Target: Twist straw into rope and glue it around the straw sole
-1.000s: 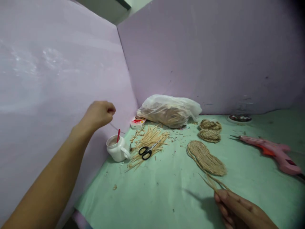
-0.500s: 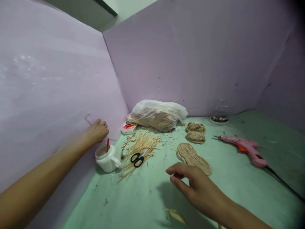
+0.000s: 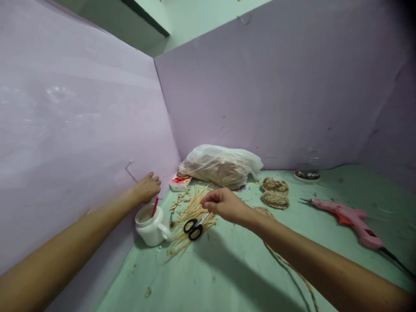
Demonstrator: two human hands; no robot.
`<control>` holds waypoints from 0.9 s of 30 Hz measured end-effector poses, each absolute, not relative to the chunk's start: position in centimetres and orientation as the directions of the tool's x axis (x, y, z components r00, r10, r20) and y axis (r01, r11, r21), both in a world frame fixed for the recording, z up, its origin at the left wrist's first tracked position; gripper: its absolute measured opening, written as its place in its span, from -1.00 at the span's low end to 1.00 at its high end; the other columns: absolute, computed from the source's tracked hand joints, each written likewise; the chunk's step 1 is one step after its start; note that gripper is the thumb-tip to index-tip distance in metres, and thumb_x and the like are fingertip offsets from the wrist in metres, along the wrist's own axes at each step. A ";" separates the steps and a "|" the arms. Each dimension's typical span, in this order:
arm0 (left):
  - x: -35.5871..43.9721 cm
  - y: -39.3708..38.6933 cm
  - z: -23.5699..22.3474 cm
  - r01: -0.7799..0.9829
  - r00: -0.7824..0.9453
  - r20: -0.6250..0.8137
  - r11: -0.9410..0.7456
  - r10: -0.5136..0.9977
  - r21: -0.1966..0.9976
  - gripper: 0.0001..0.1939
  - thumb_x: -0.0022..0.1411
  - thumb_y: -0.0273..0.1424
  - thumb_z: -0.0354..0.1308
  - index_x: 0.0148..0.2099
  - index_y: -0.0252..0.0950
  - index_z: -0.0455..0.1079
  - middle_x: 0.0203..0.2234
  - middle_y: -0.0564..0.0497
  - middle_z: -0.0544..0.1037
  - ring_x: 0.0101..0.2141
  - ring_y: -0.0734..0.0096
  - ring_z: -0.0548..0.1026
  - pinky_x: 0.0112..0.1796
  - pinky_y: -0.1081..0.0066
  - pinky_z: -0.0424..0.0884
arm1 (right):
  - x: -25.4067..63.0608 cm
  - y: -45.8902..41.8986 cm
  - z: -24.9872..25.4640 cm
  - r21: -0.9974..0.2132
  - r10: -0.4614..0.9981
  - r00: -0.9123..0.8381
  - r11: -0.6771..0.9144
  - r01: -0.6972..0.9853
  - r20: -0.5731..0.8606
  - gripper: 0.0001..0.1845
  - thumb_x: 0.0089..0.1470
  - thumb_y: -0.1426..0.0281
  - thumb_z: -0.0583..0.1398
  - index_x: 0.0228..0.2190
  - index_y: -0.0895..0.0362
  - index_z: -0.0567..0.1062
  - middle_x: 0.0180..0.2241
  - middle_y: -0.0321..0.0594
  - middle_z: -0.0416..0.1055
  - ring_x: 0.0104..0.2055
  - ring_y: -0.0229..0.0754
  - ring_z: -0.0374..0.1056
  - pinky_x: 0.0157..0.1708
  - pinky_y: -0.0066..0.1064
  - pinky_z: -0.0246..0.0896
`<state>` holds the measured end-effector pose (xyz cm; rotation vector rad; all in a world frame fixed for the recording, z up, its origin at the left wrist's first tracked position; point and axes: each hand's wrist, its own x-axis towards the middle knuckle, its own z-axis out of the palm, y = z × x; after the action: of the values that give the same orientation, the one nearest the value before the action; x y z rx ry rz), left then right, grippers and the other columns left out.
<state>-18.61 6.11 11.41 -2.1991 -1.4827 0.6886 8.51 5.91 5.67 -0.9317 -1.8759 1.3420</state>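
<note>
Against the left wall, my left hand has its fingers curled closed. A thin bent wire-like piece shows beside its wrist; whether the hand grips it I cannot tell. Just below stands a white mug with a red stick in it. My right hand hovers over a heap of pale flat strips, thumb and fingertips pressed together; anything pinched there is too small to make out. Black-handled scissors lie on the strips, their blades just under that hand. The right forearm partly covers a bundle of twine.
Behind the strips sit a small red-and-white box and a filled plastic bag. Further right are a coil of twine, a clear dome on a base and a pink glue gun with a black cord. Lilac walls enclose the green table.
My right hand has moved forward and left, from beside the twine to above the scissors, its fingers closing. A pale strip below it has gone from view. The camera view has shifted slightly.
</note>
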 end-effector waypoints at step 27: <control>-16.6 7.2 19.6 0.905 0.038 0.664 -0.307 0.747 0.294 -0.88 0.10 -0.43 -0.11 -0.49 -0.25 0.10 -0.66 0.12 0.29 -0.63 0.54 0.23 -0.57 0.51 0.14 | -3.6 10.1 10.7 -0.987 0.706 -0.702 -0.022 -0.156 0.095 -0.79 0.10 0.41 0.07 -0.29 0.21 0.47 -0.52 -0.24 0.41 -0.59 -0.37 0.26 -0.51 -0.48 0.29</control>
<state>-16.59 7.25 19.59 -2.1024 -1.7090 -1.1245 -3.58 10.12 10.73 -0.5800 -1.6410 1.7903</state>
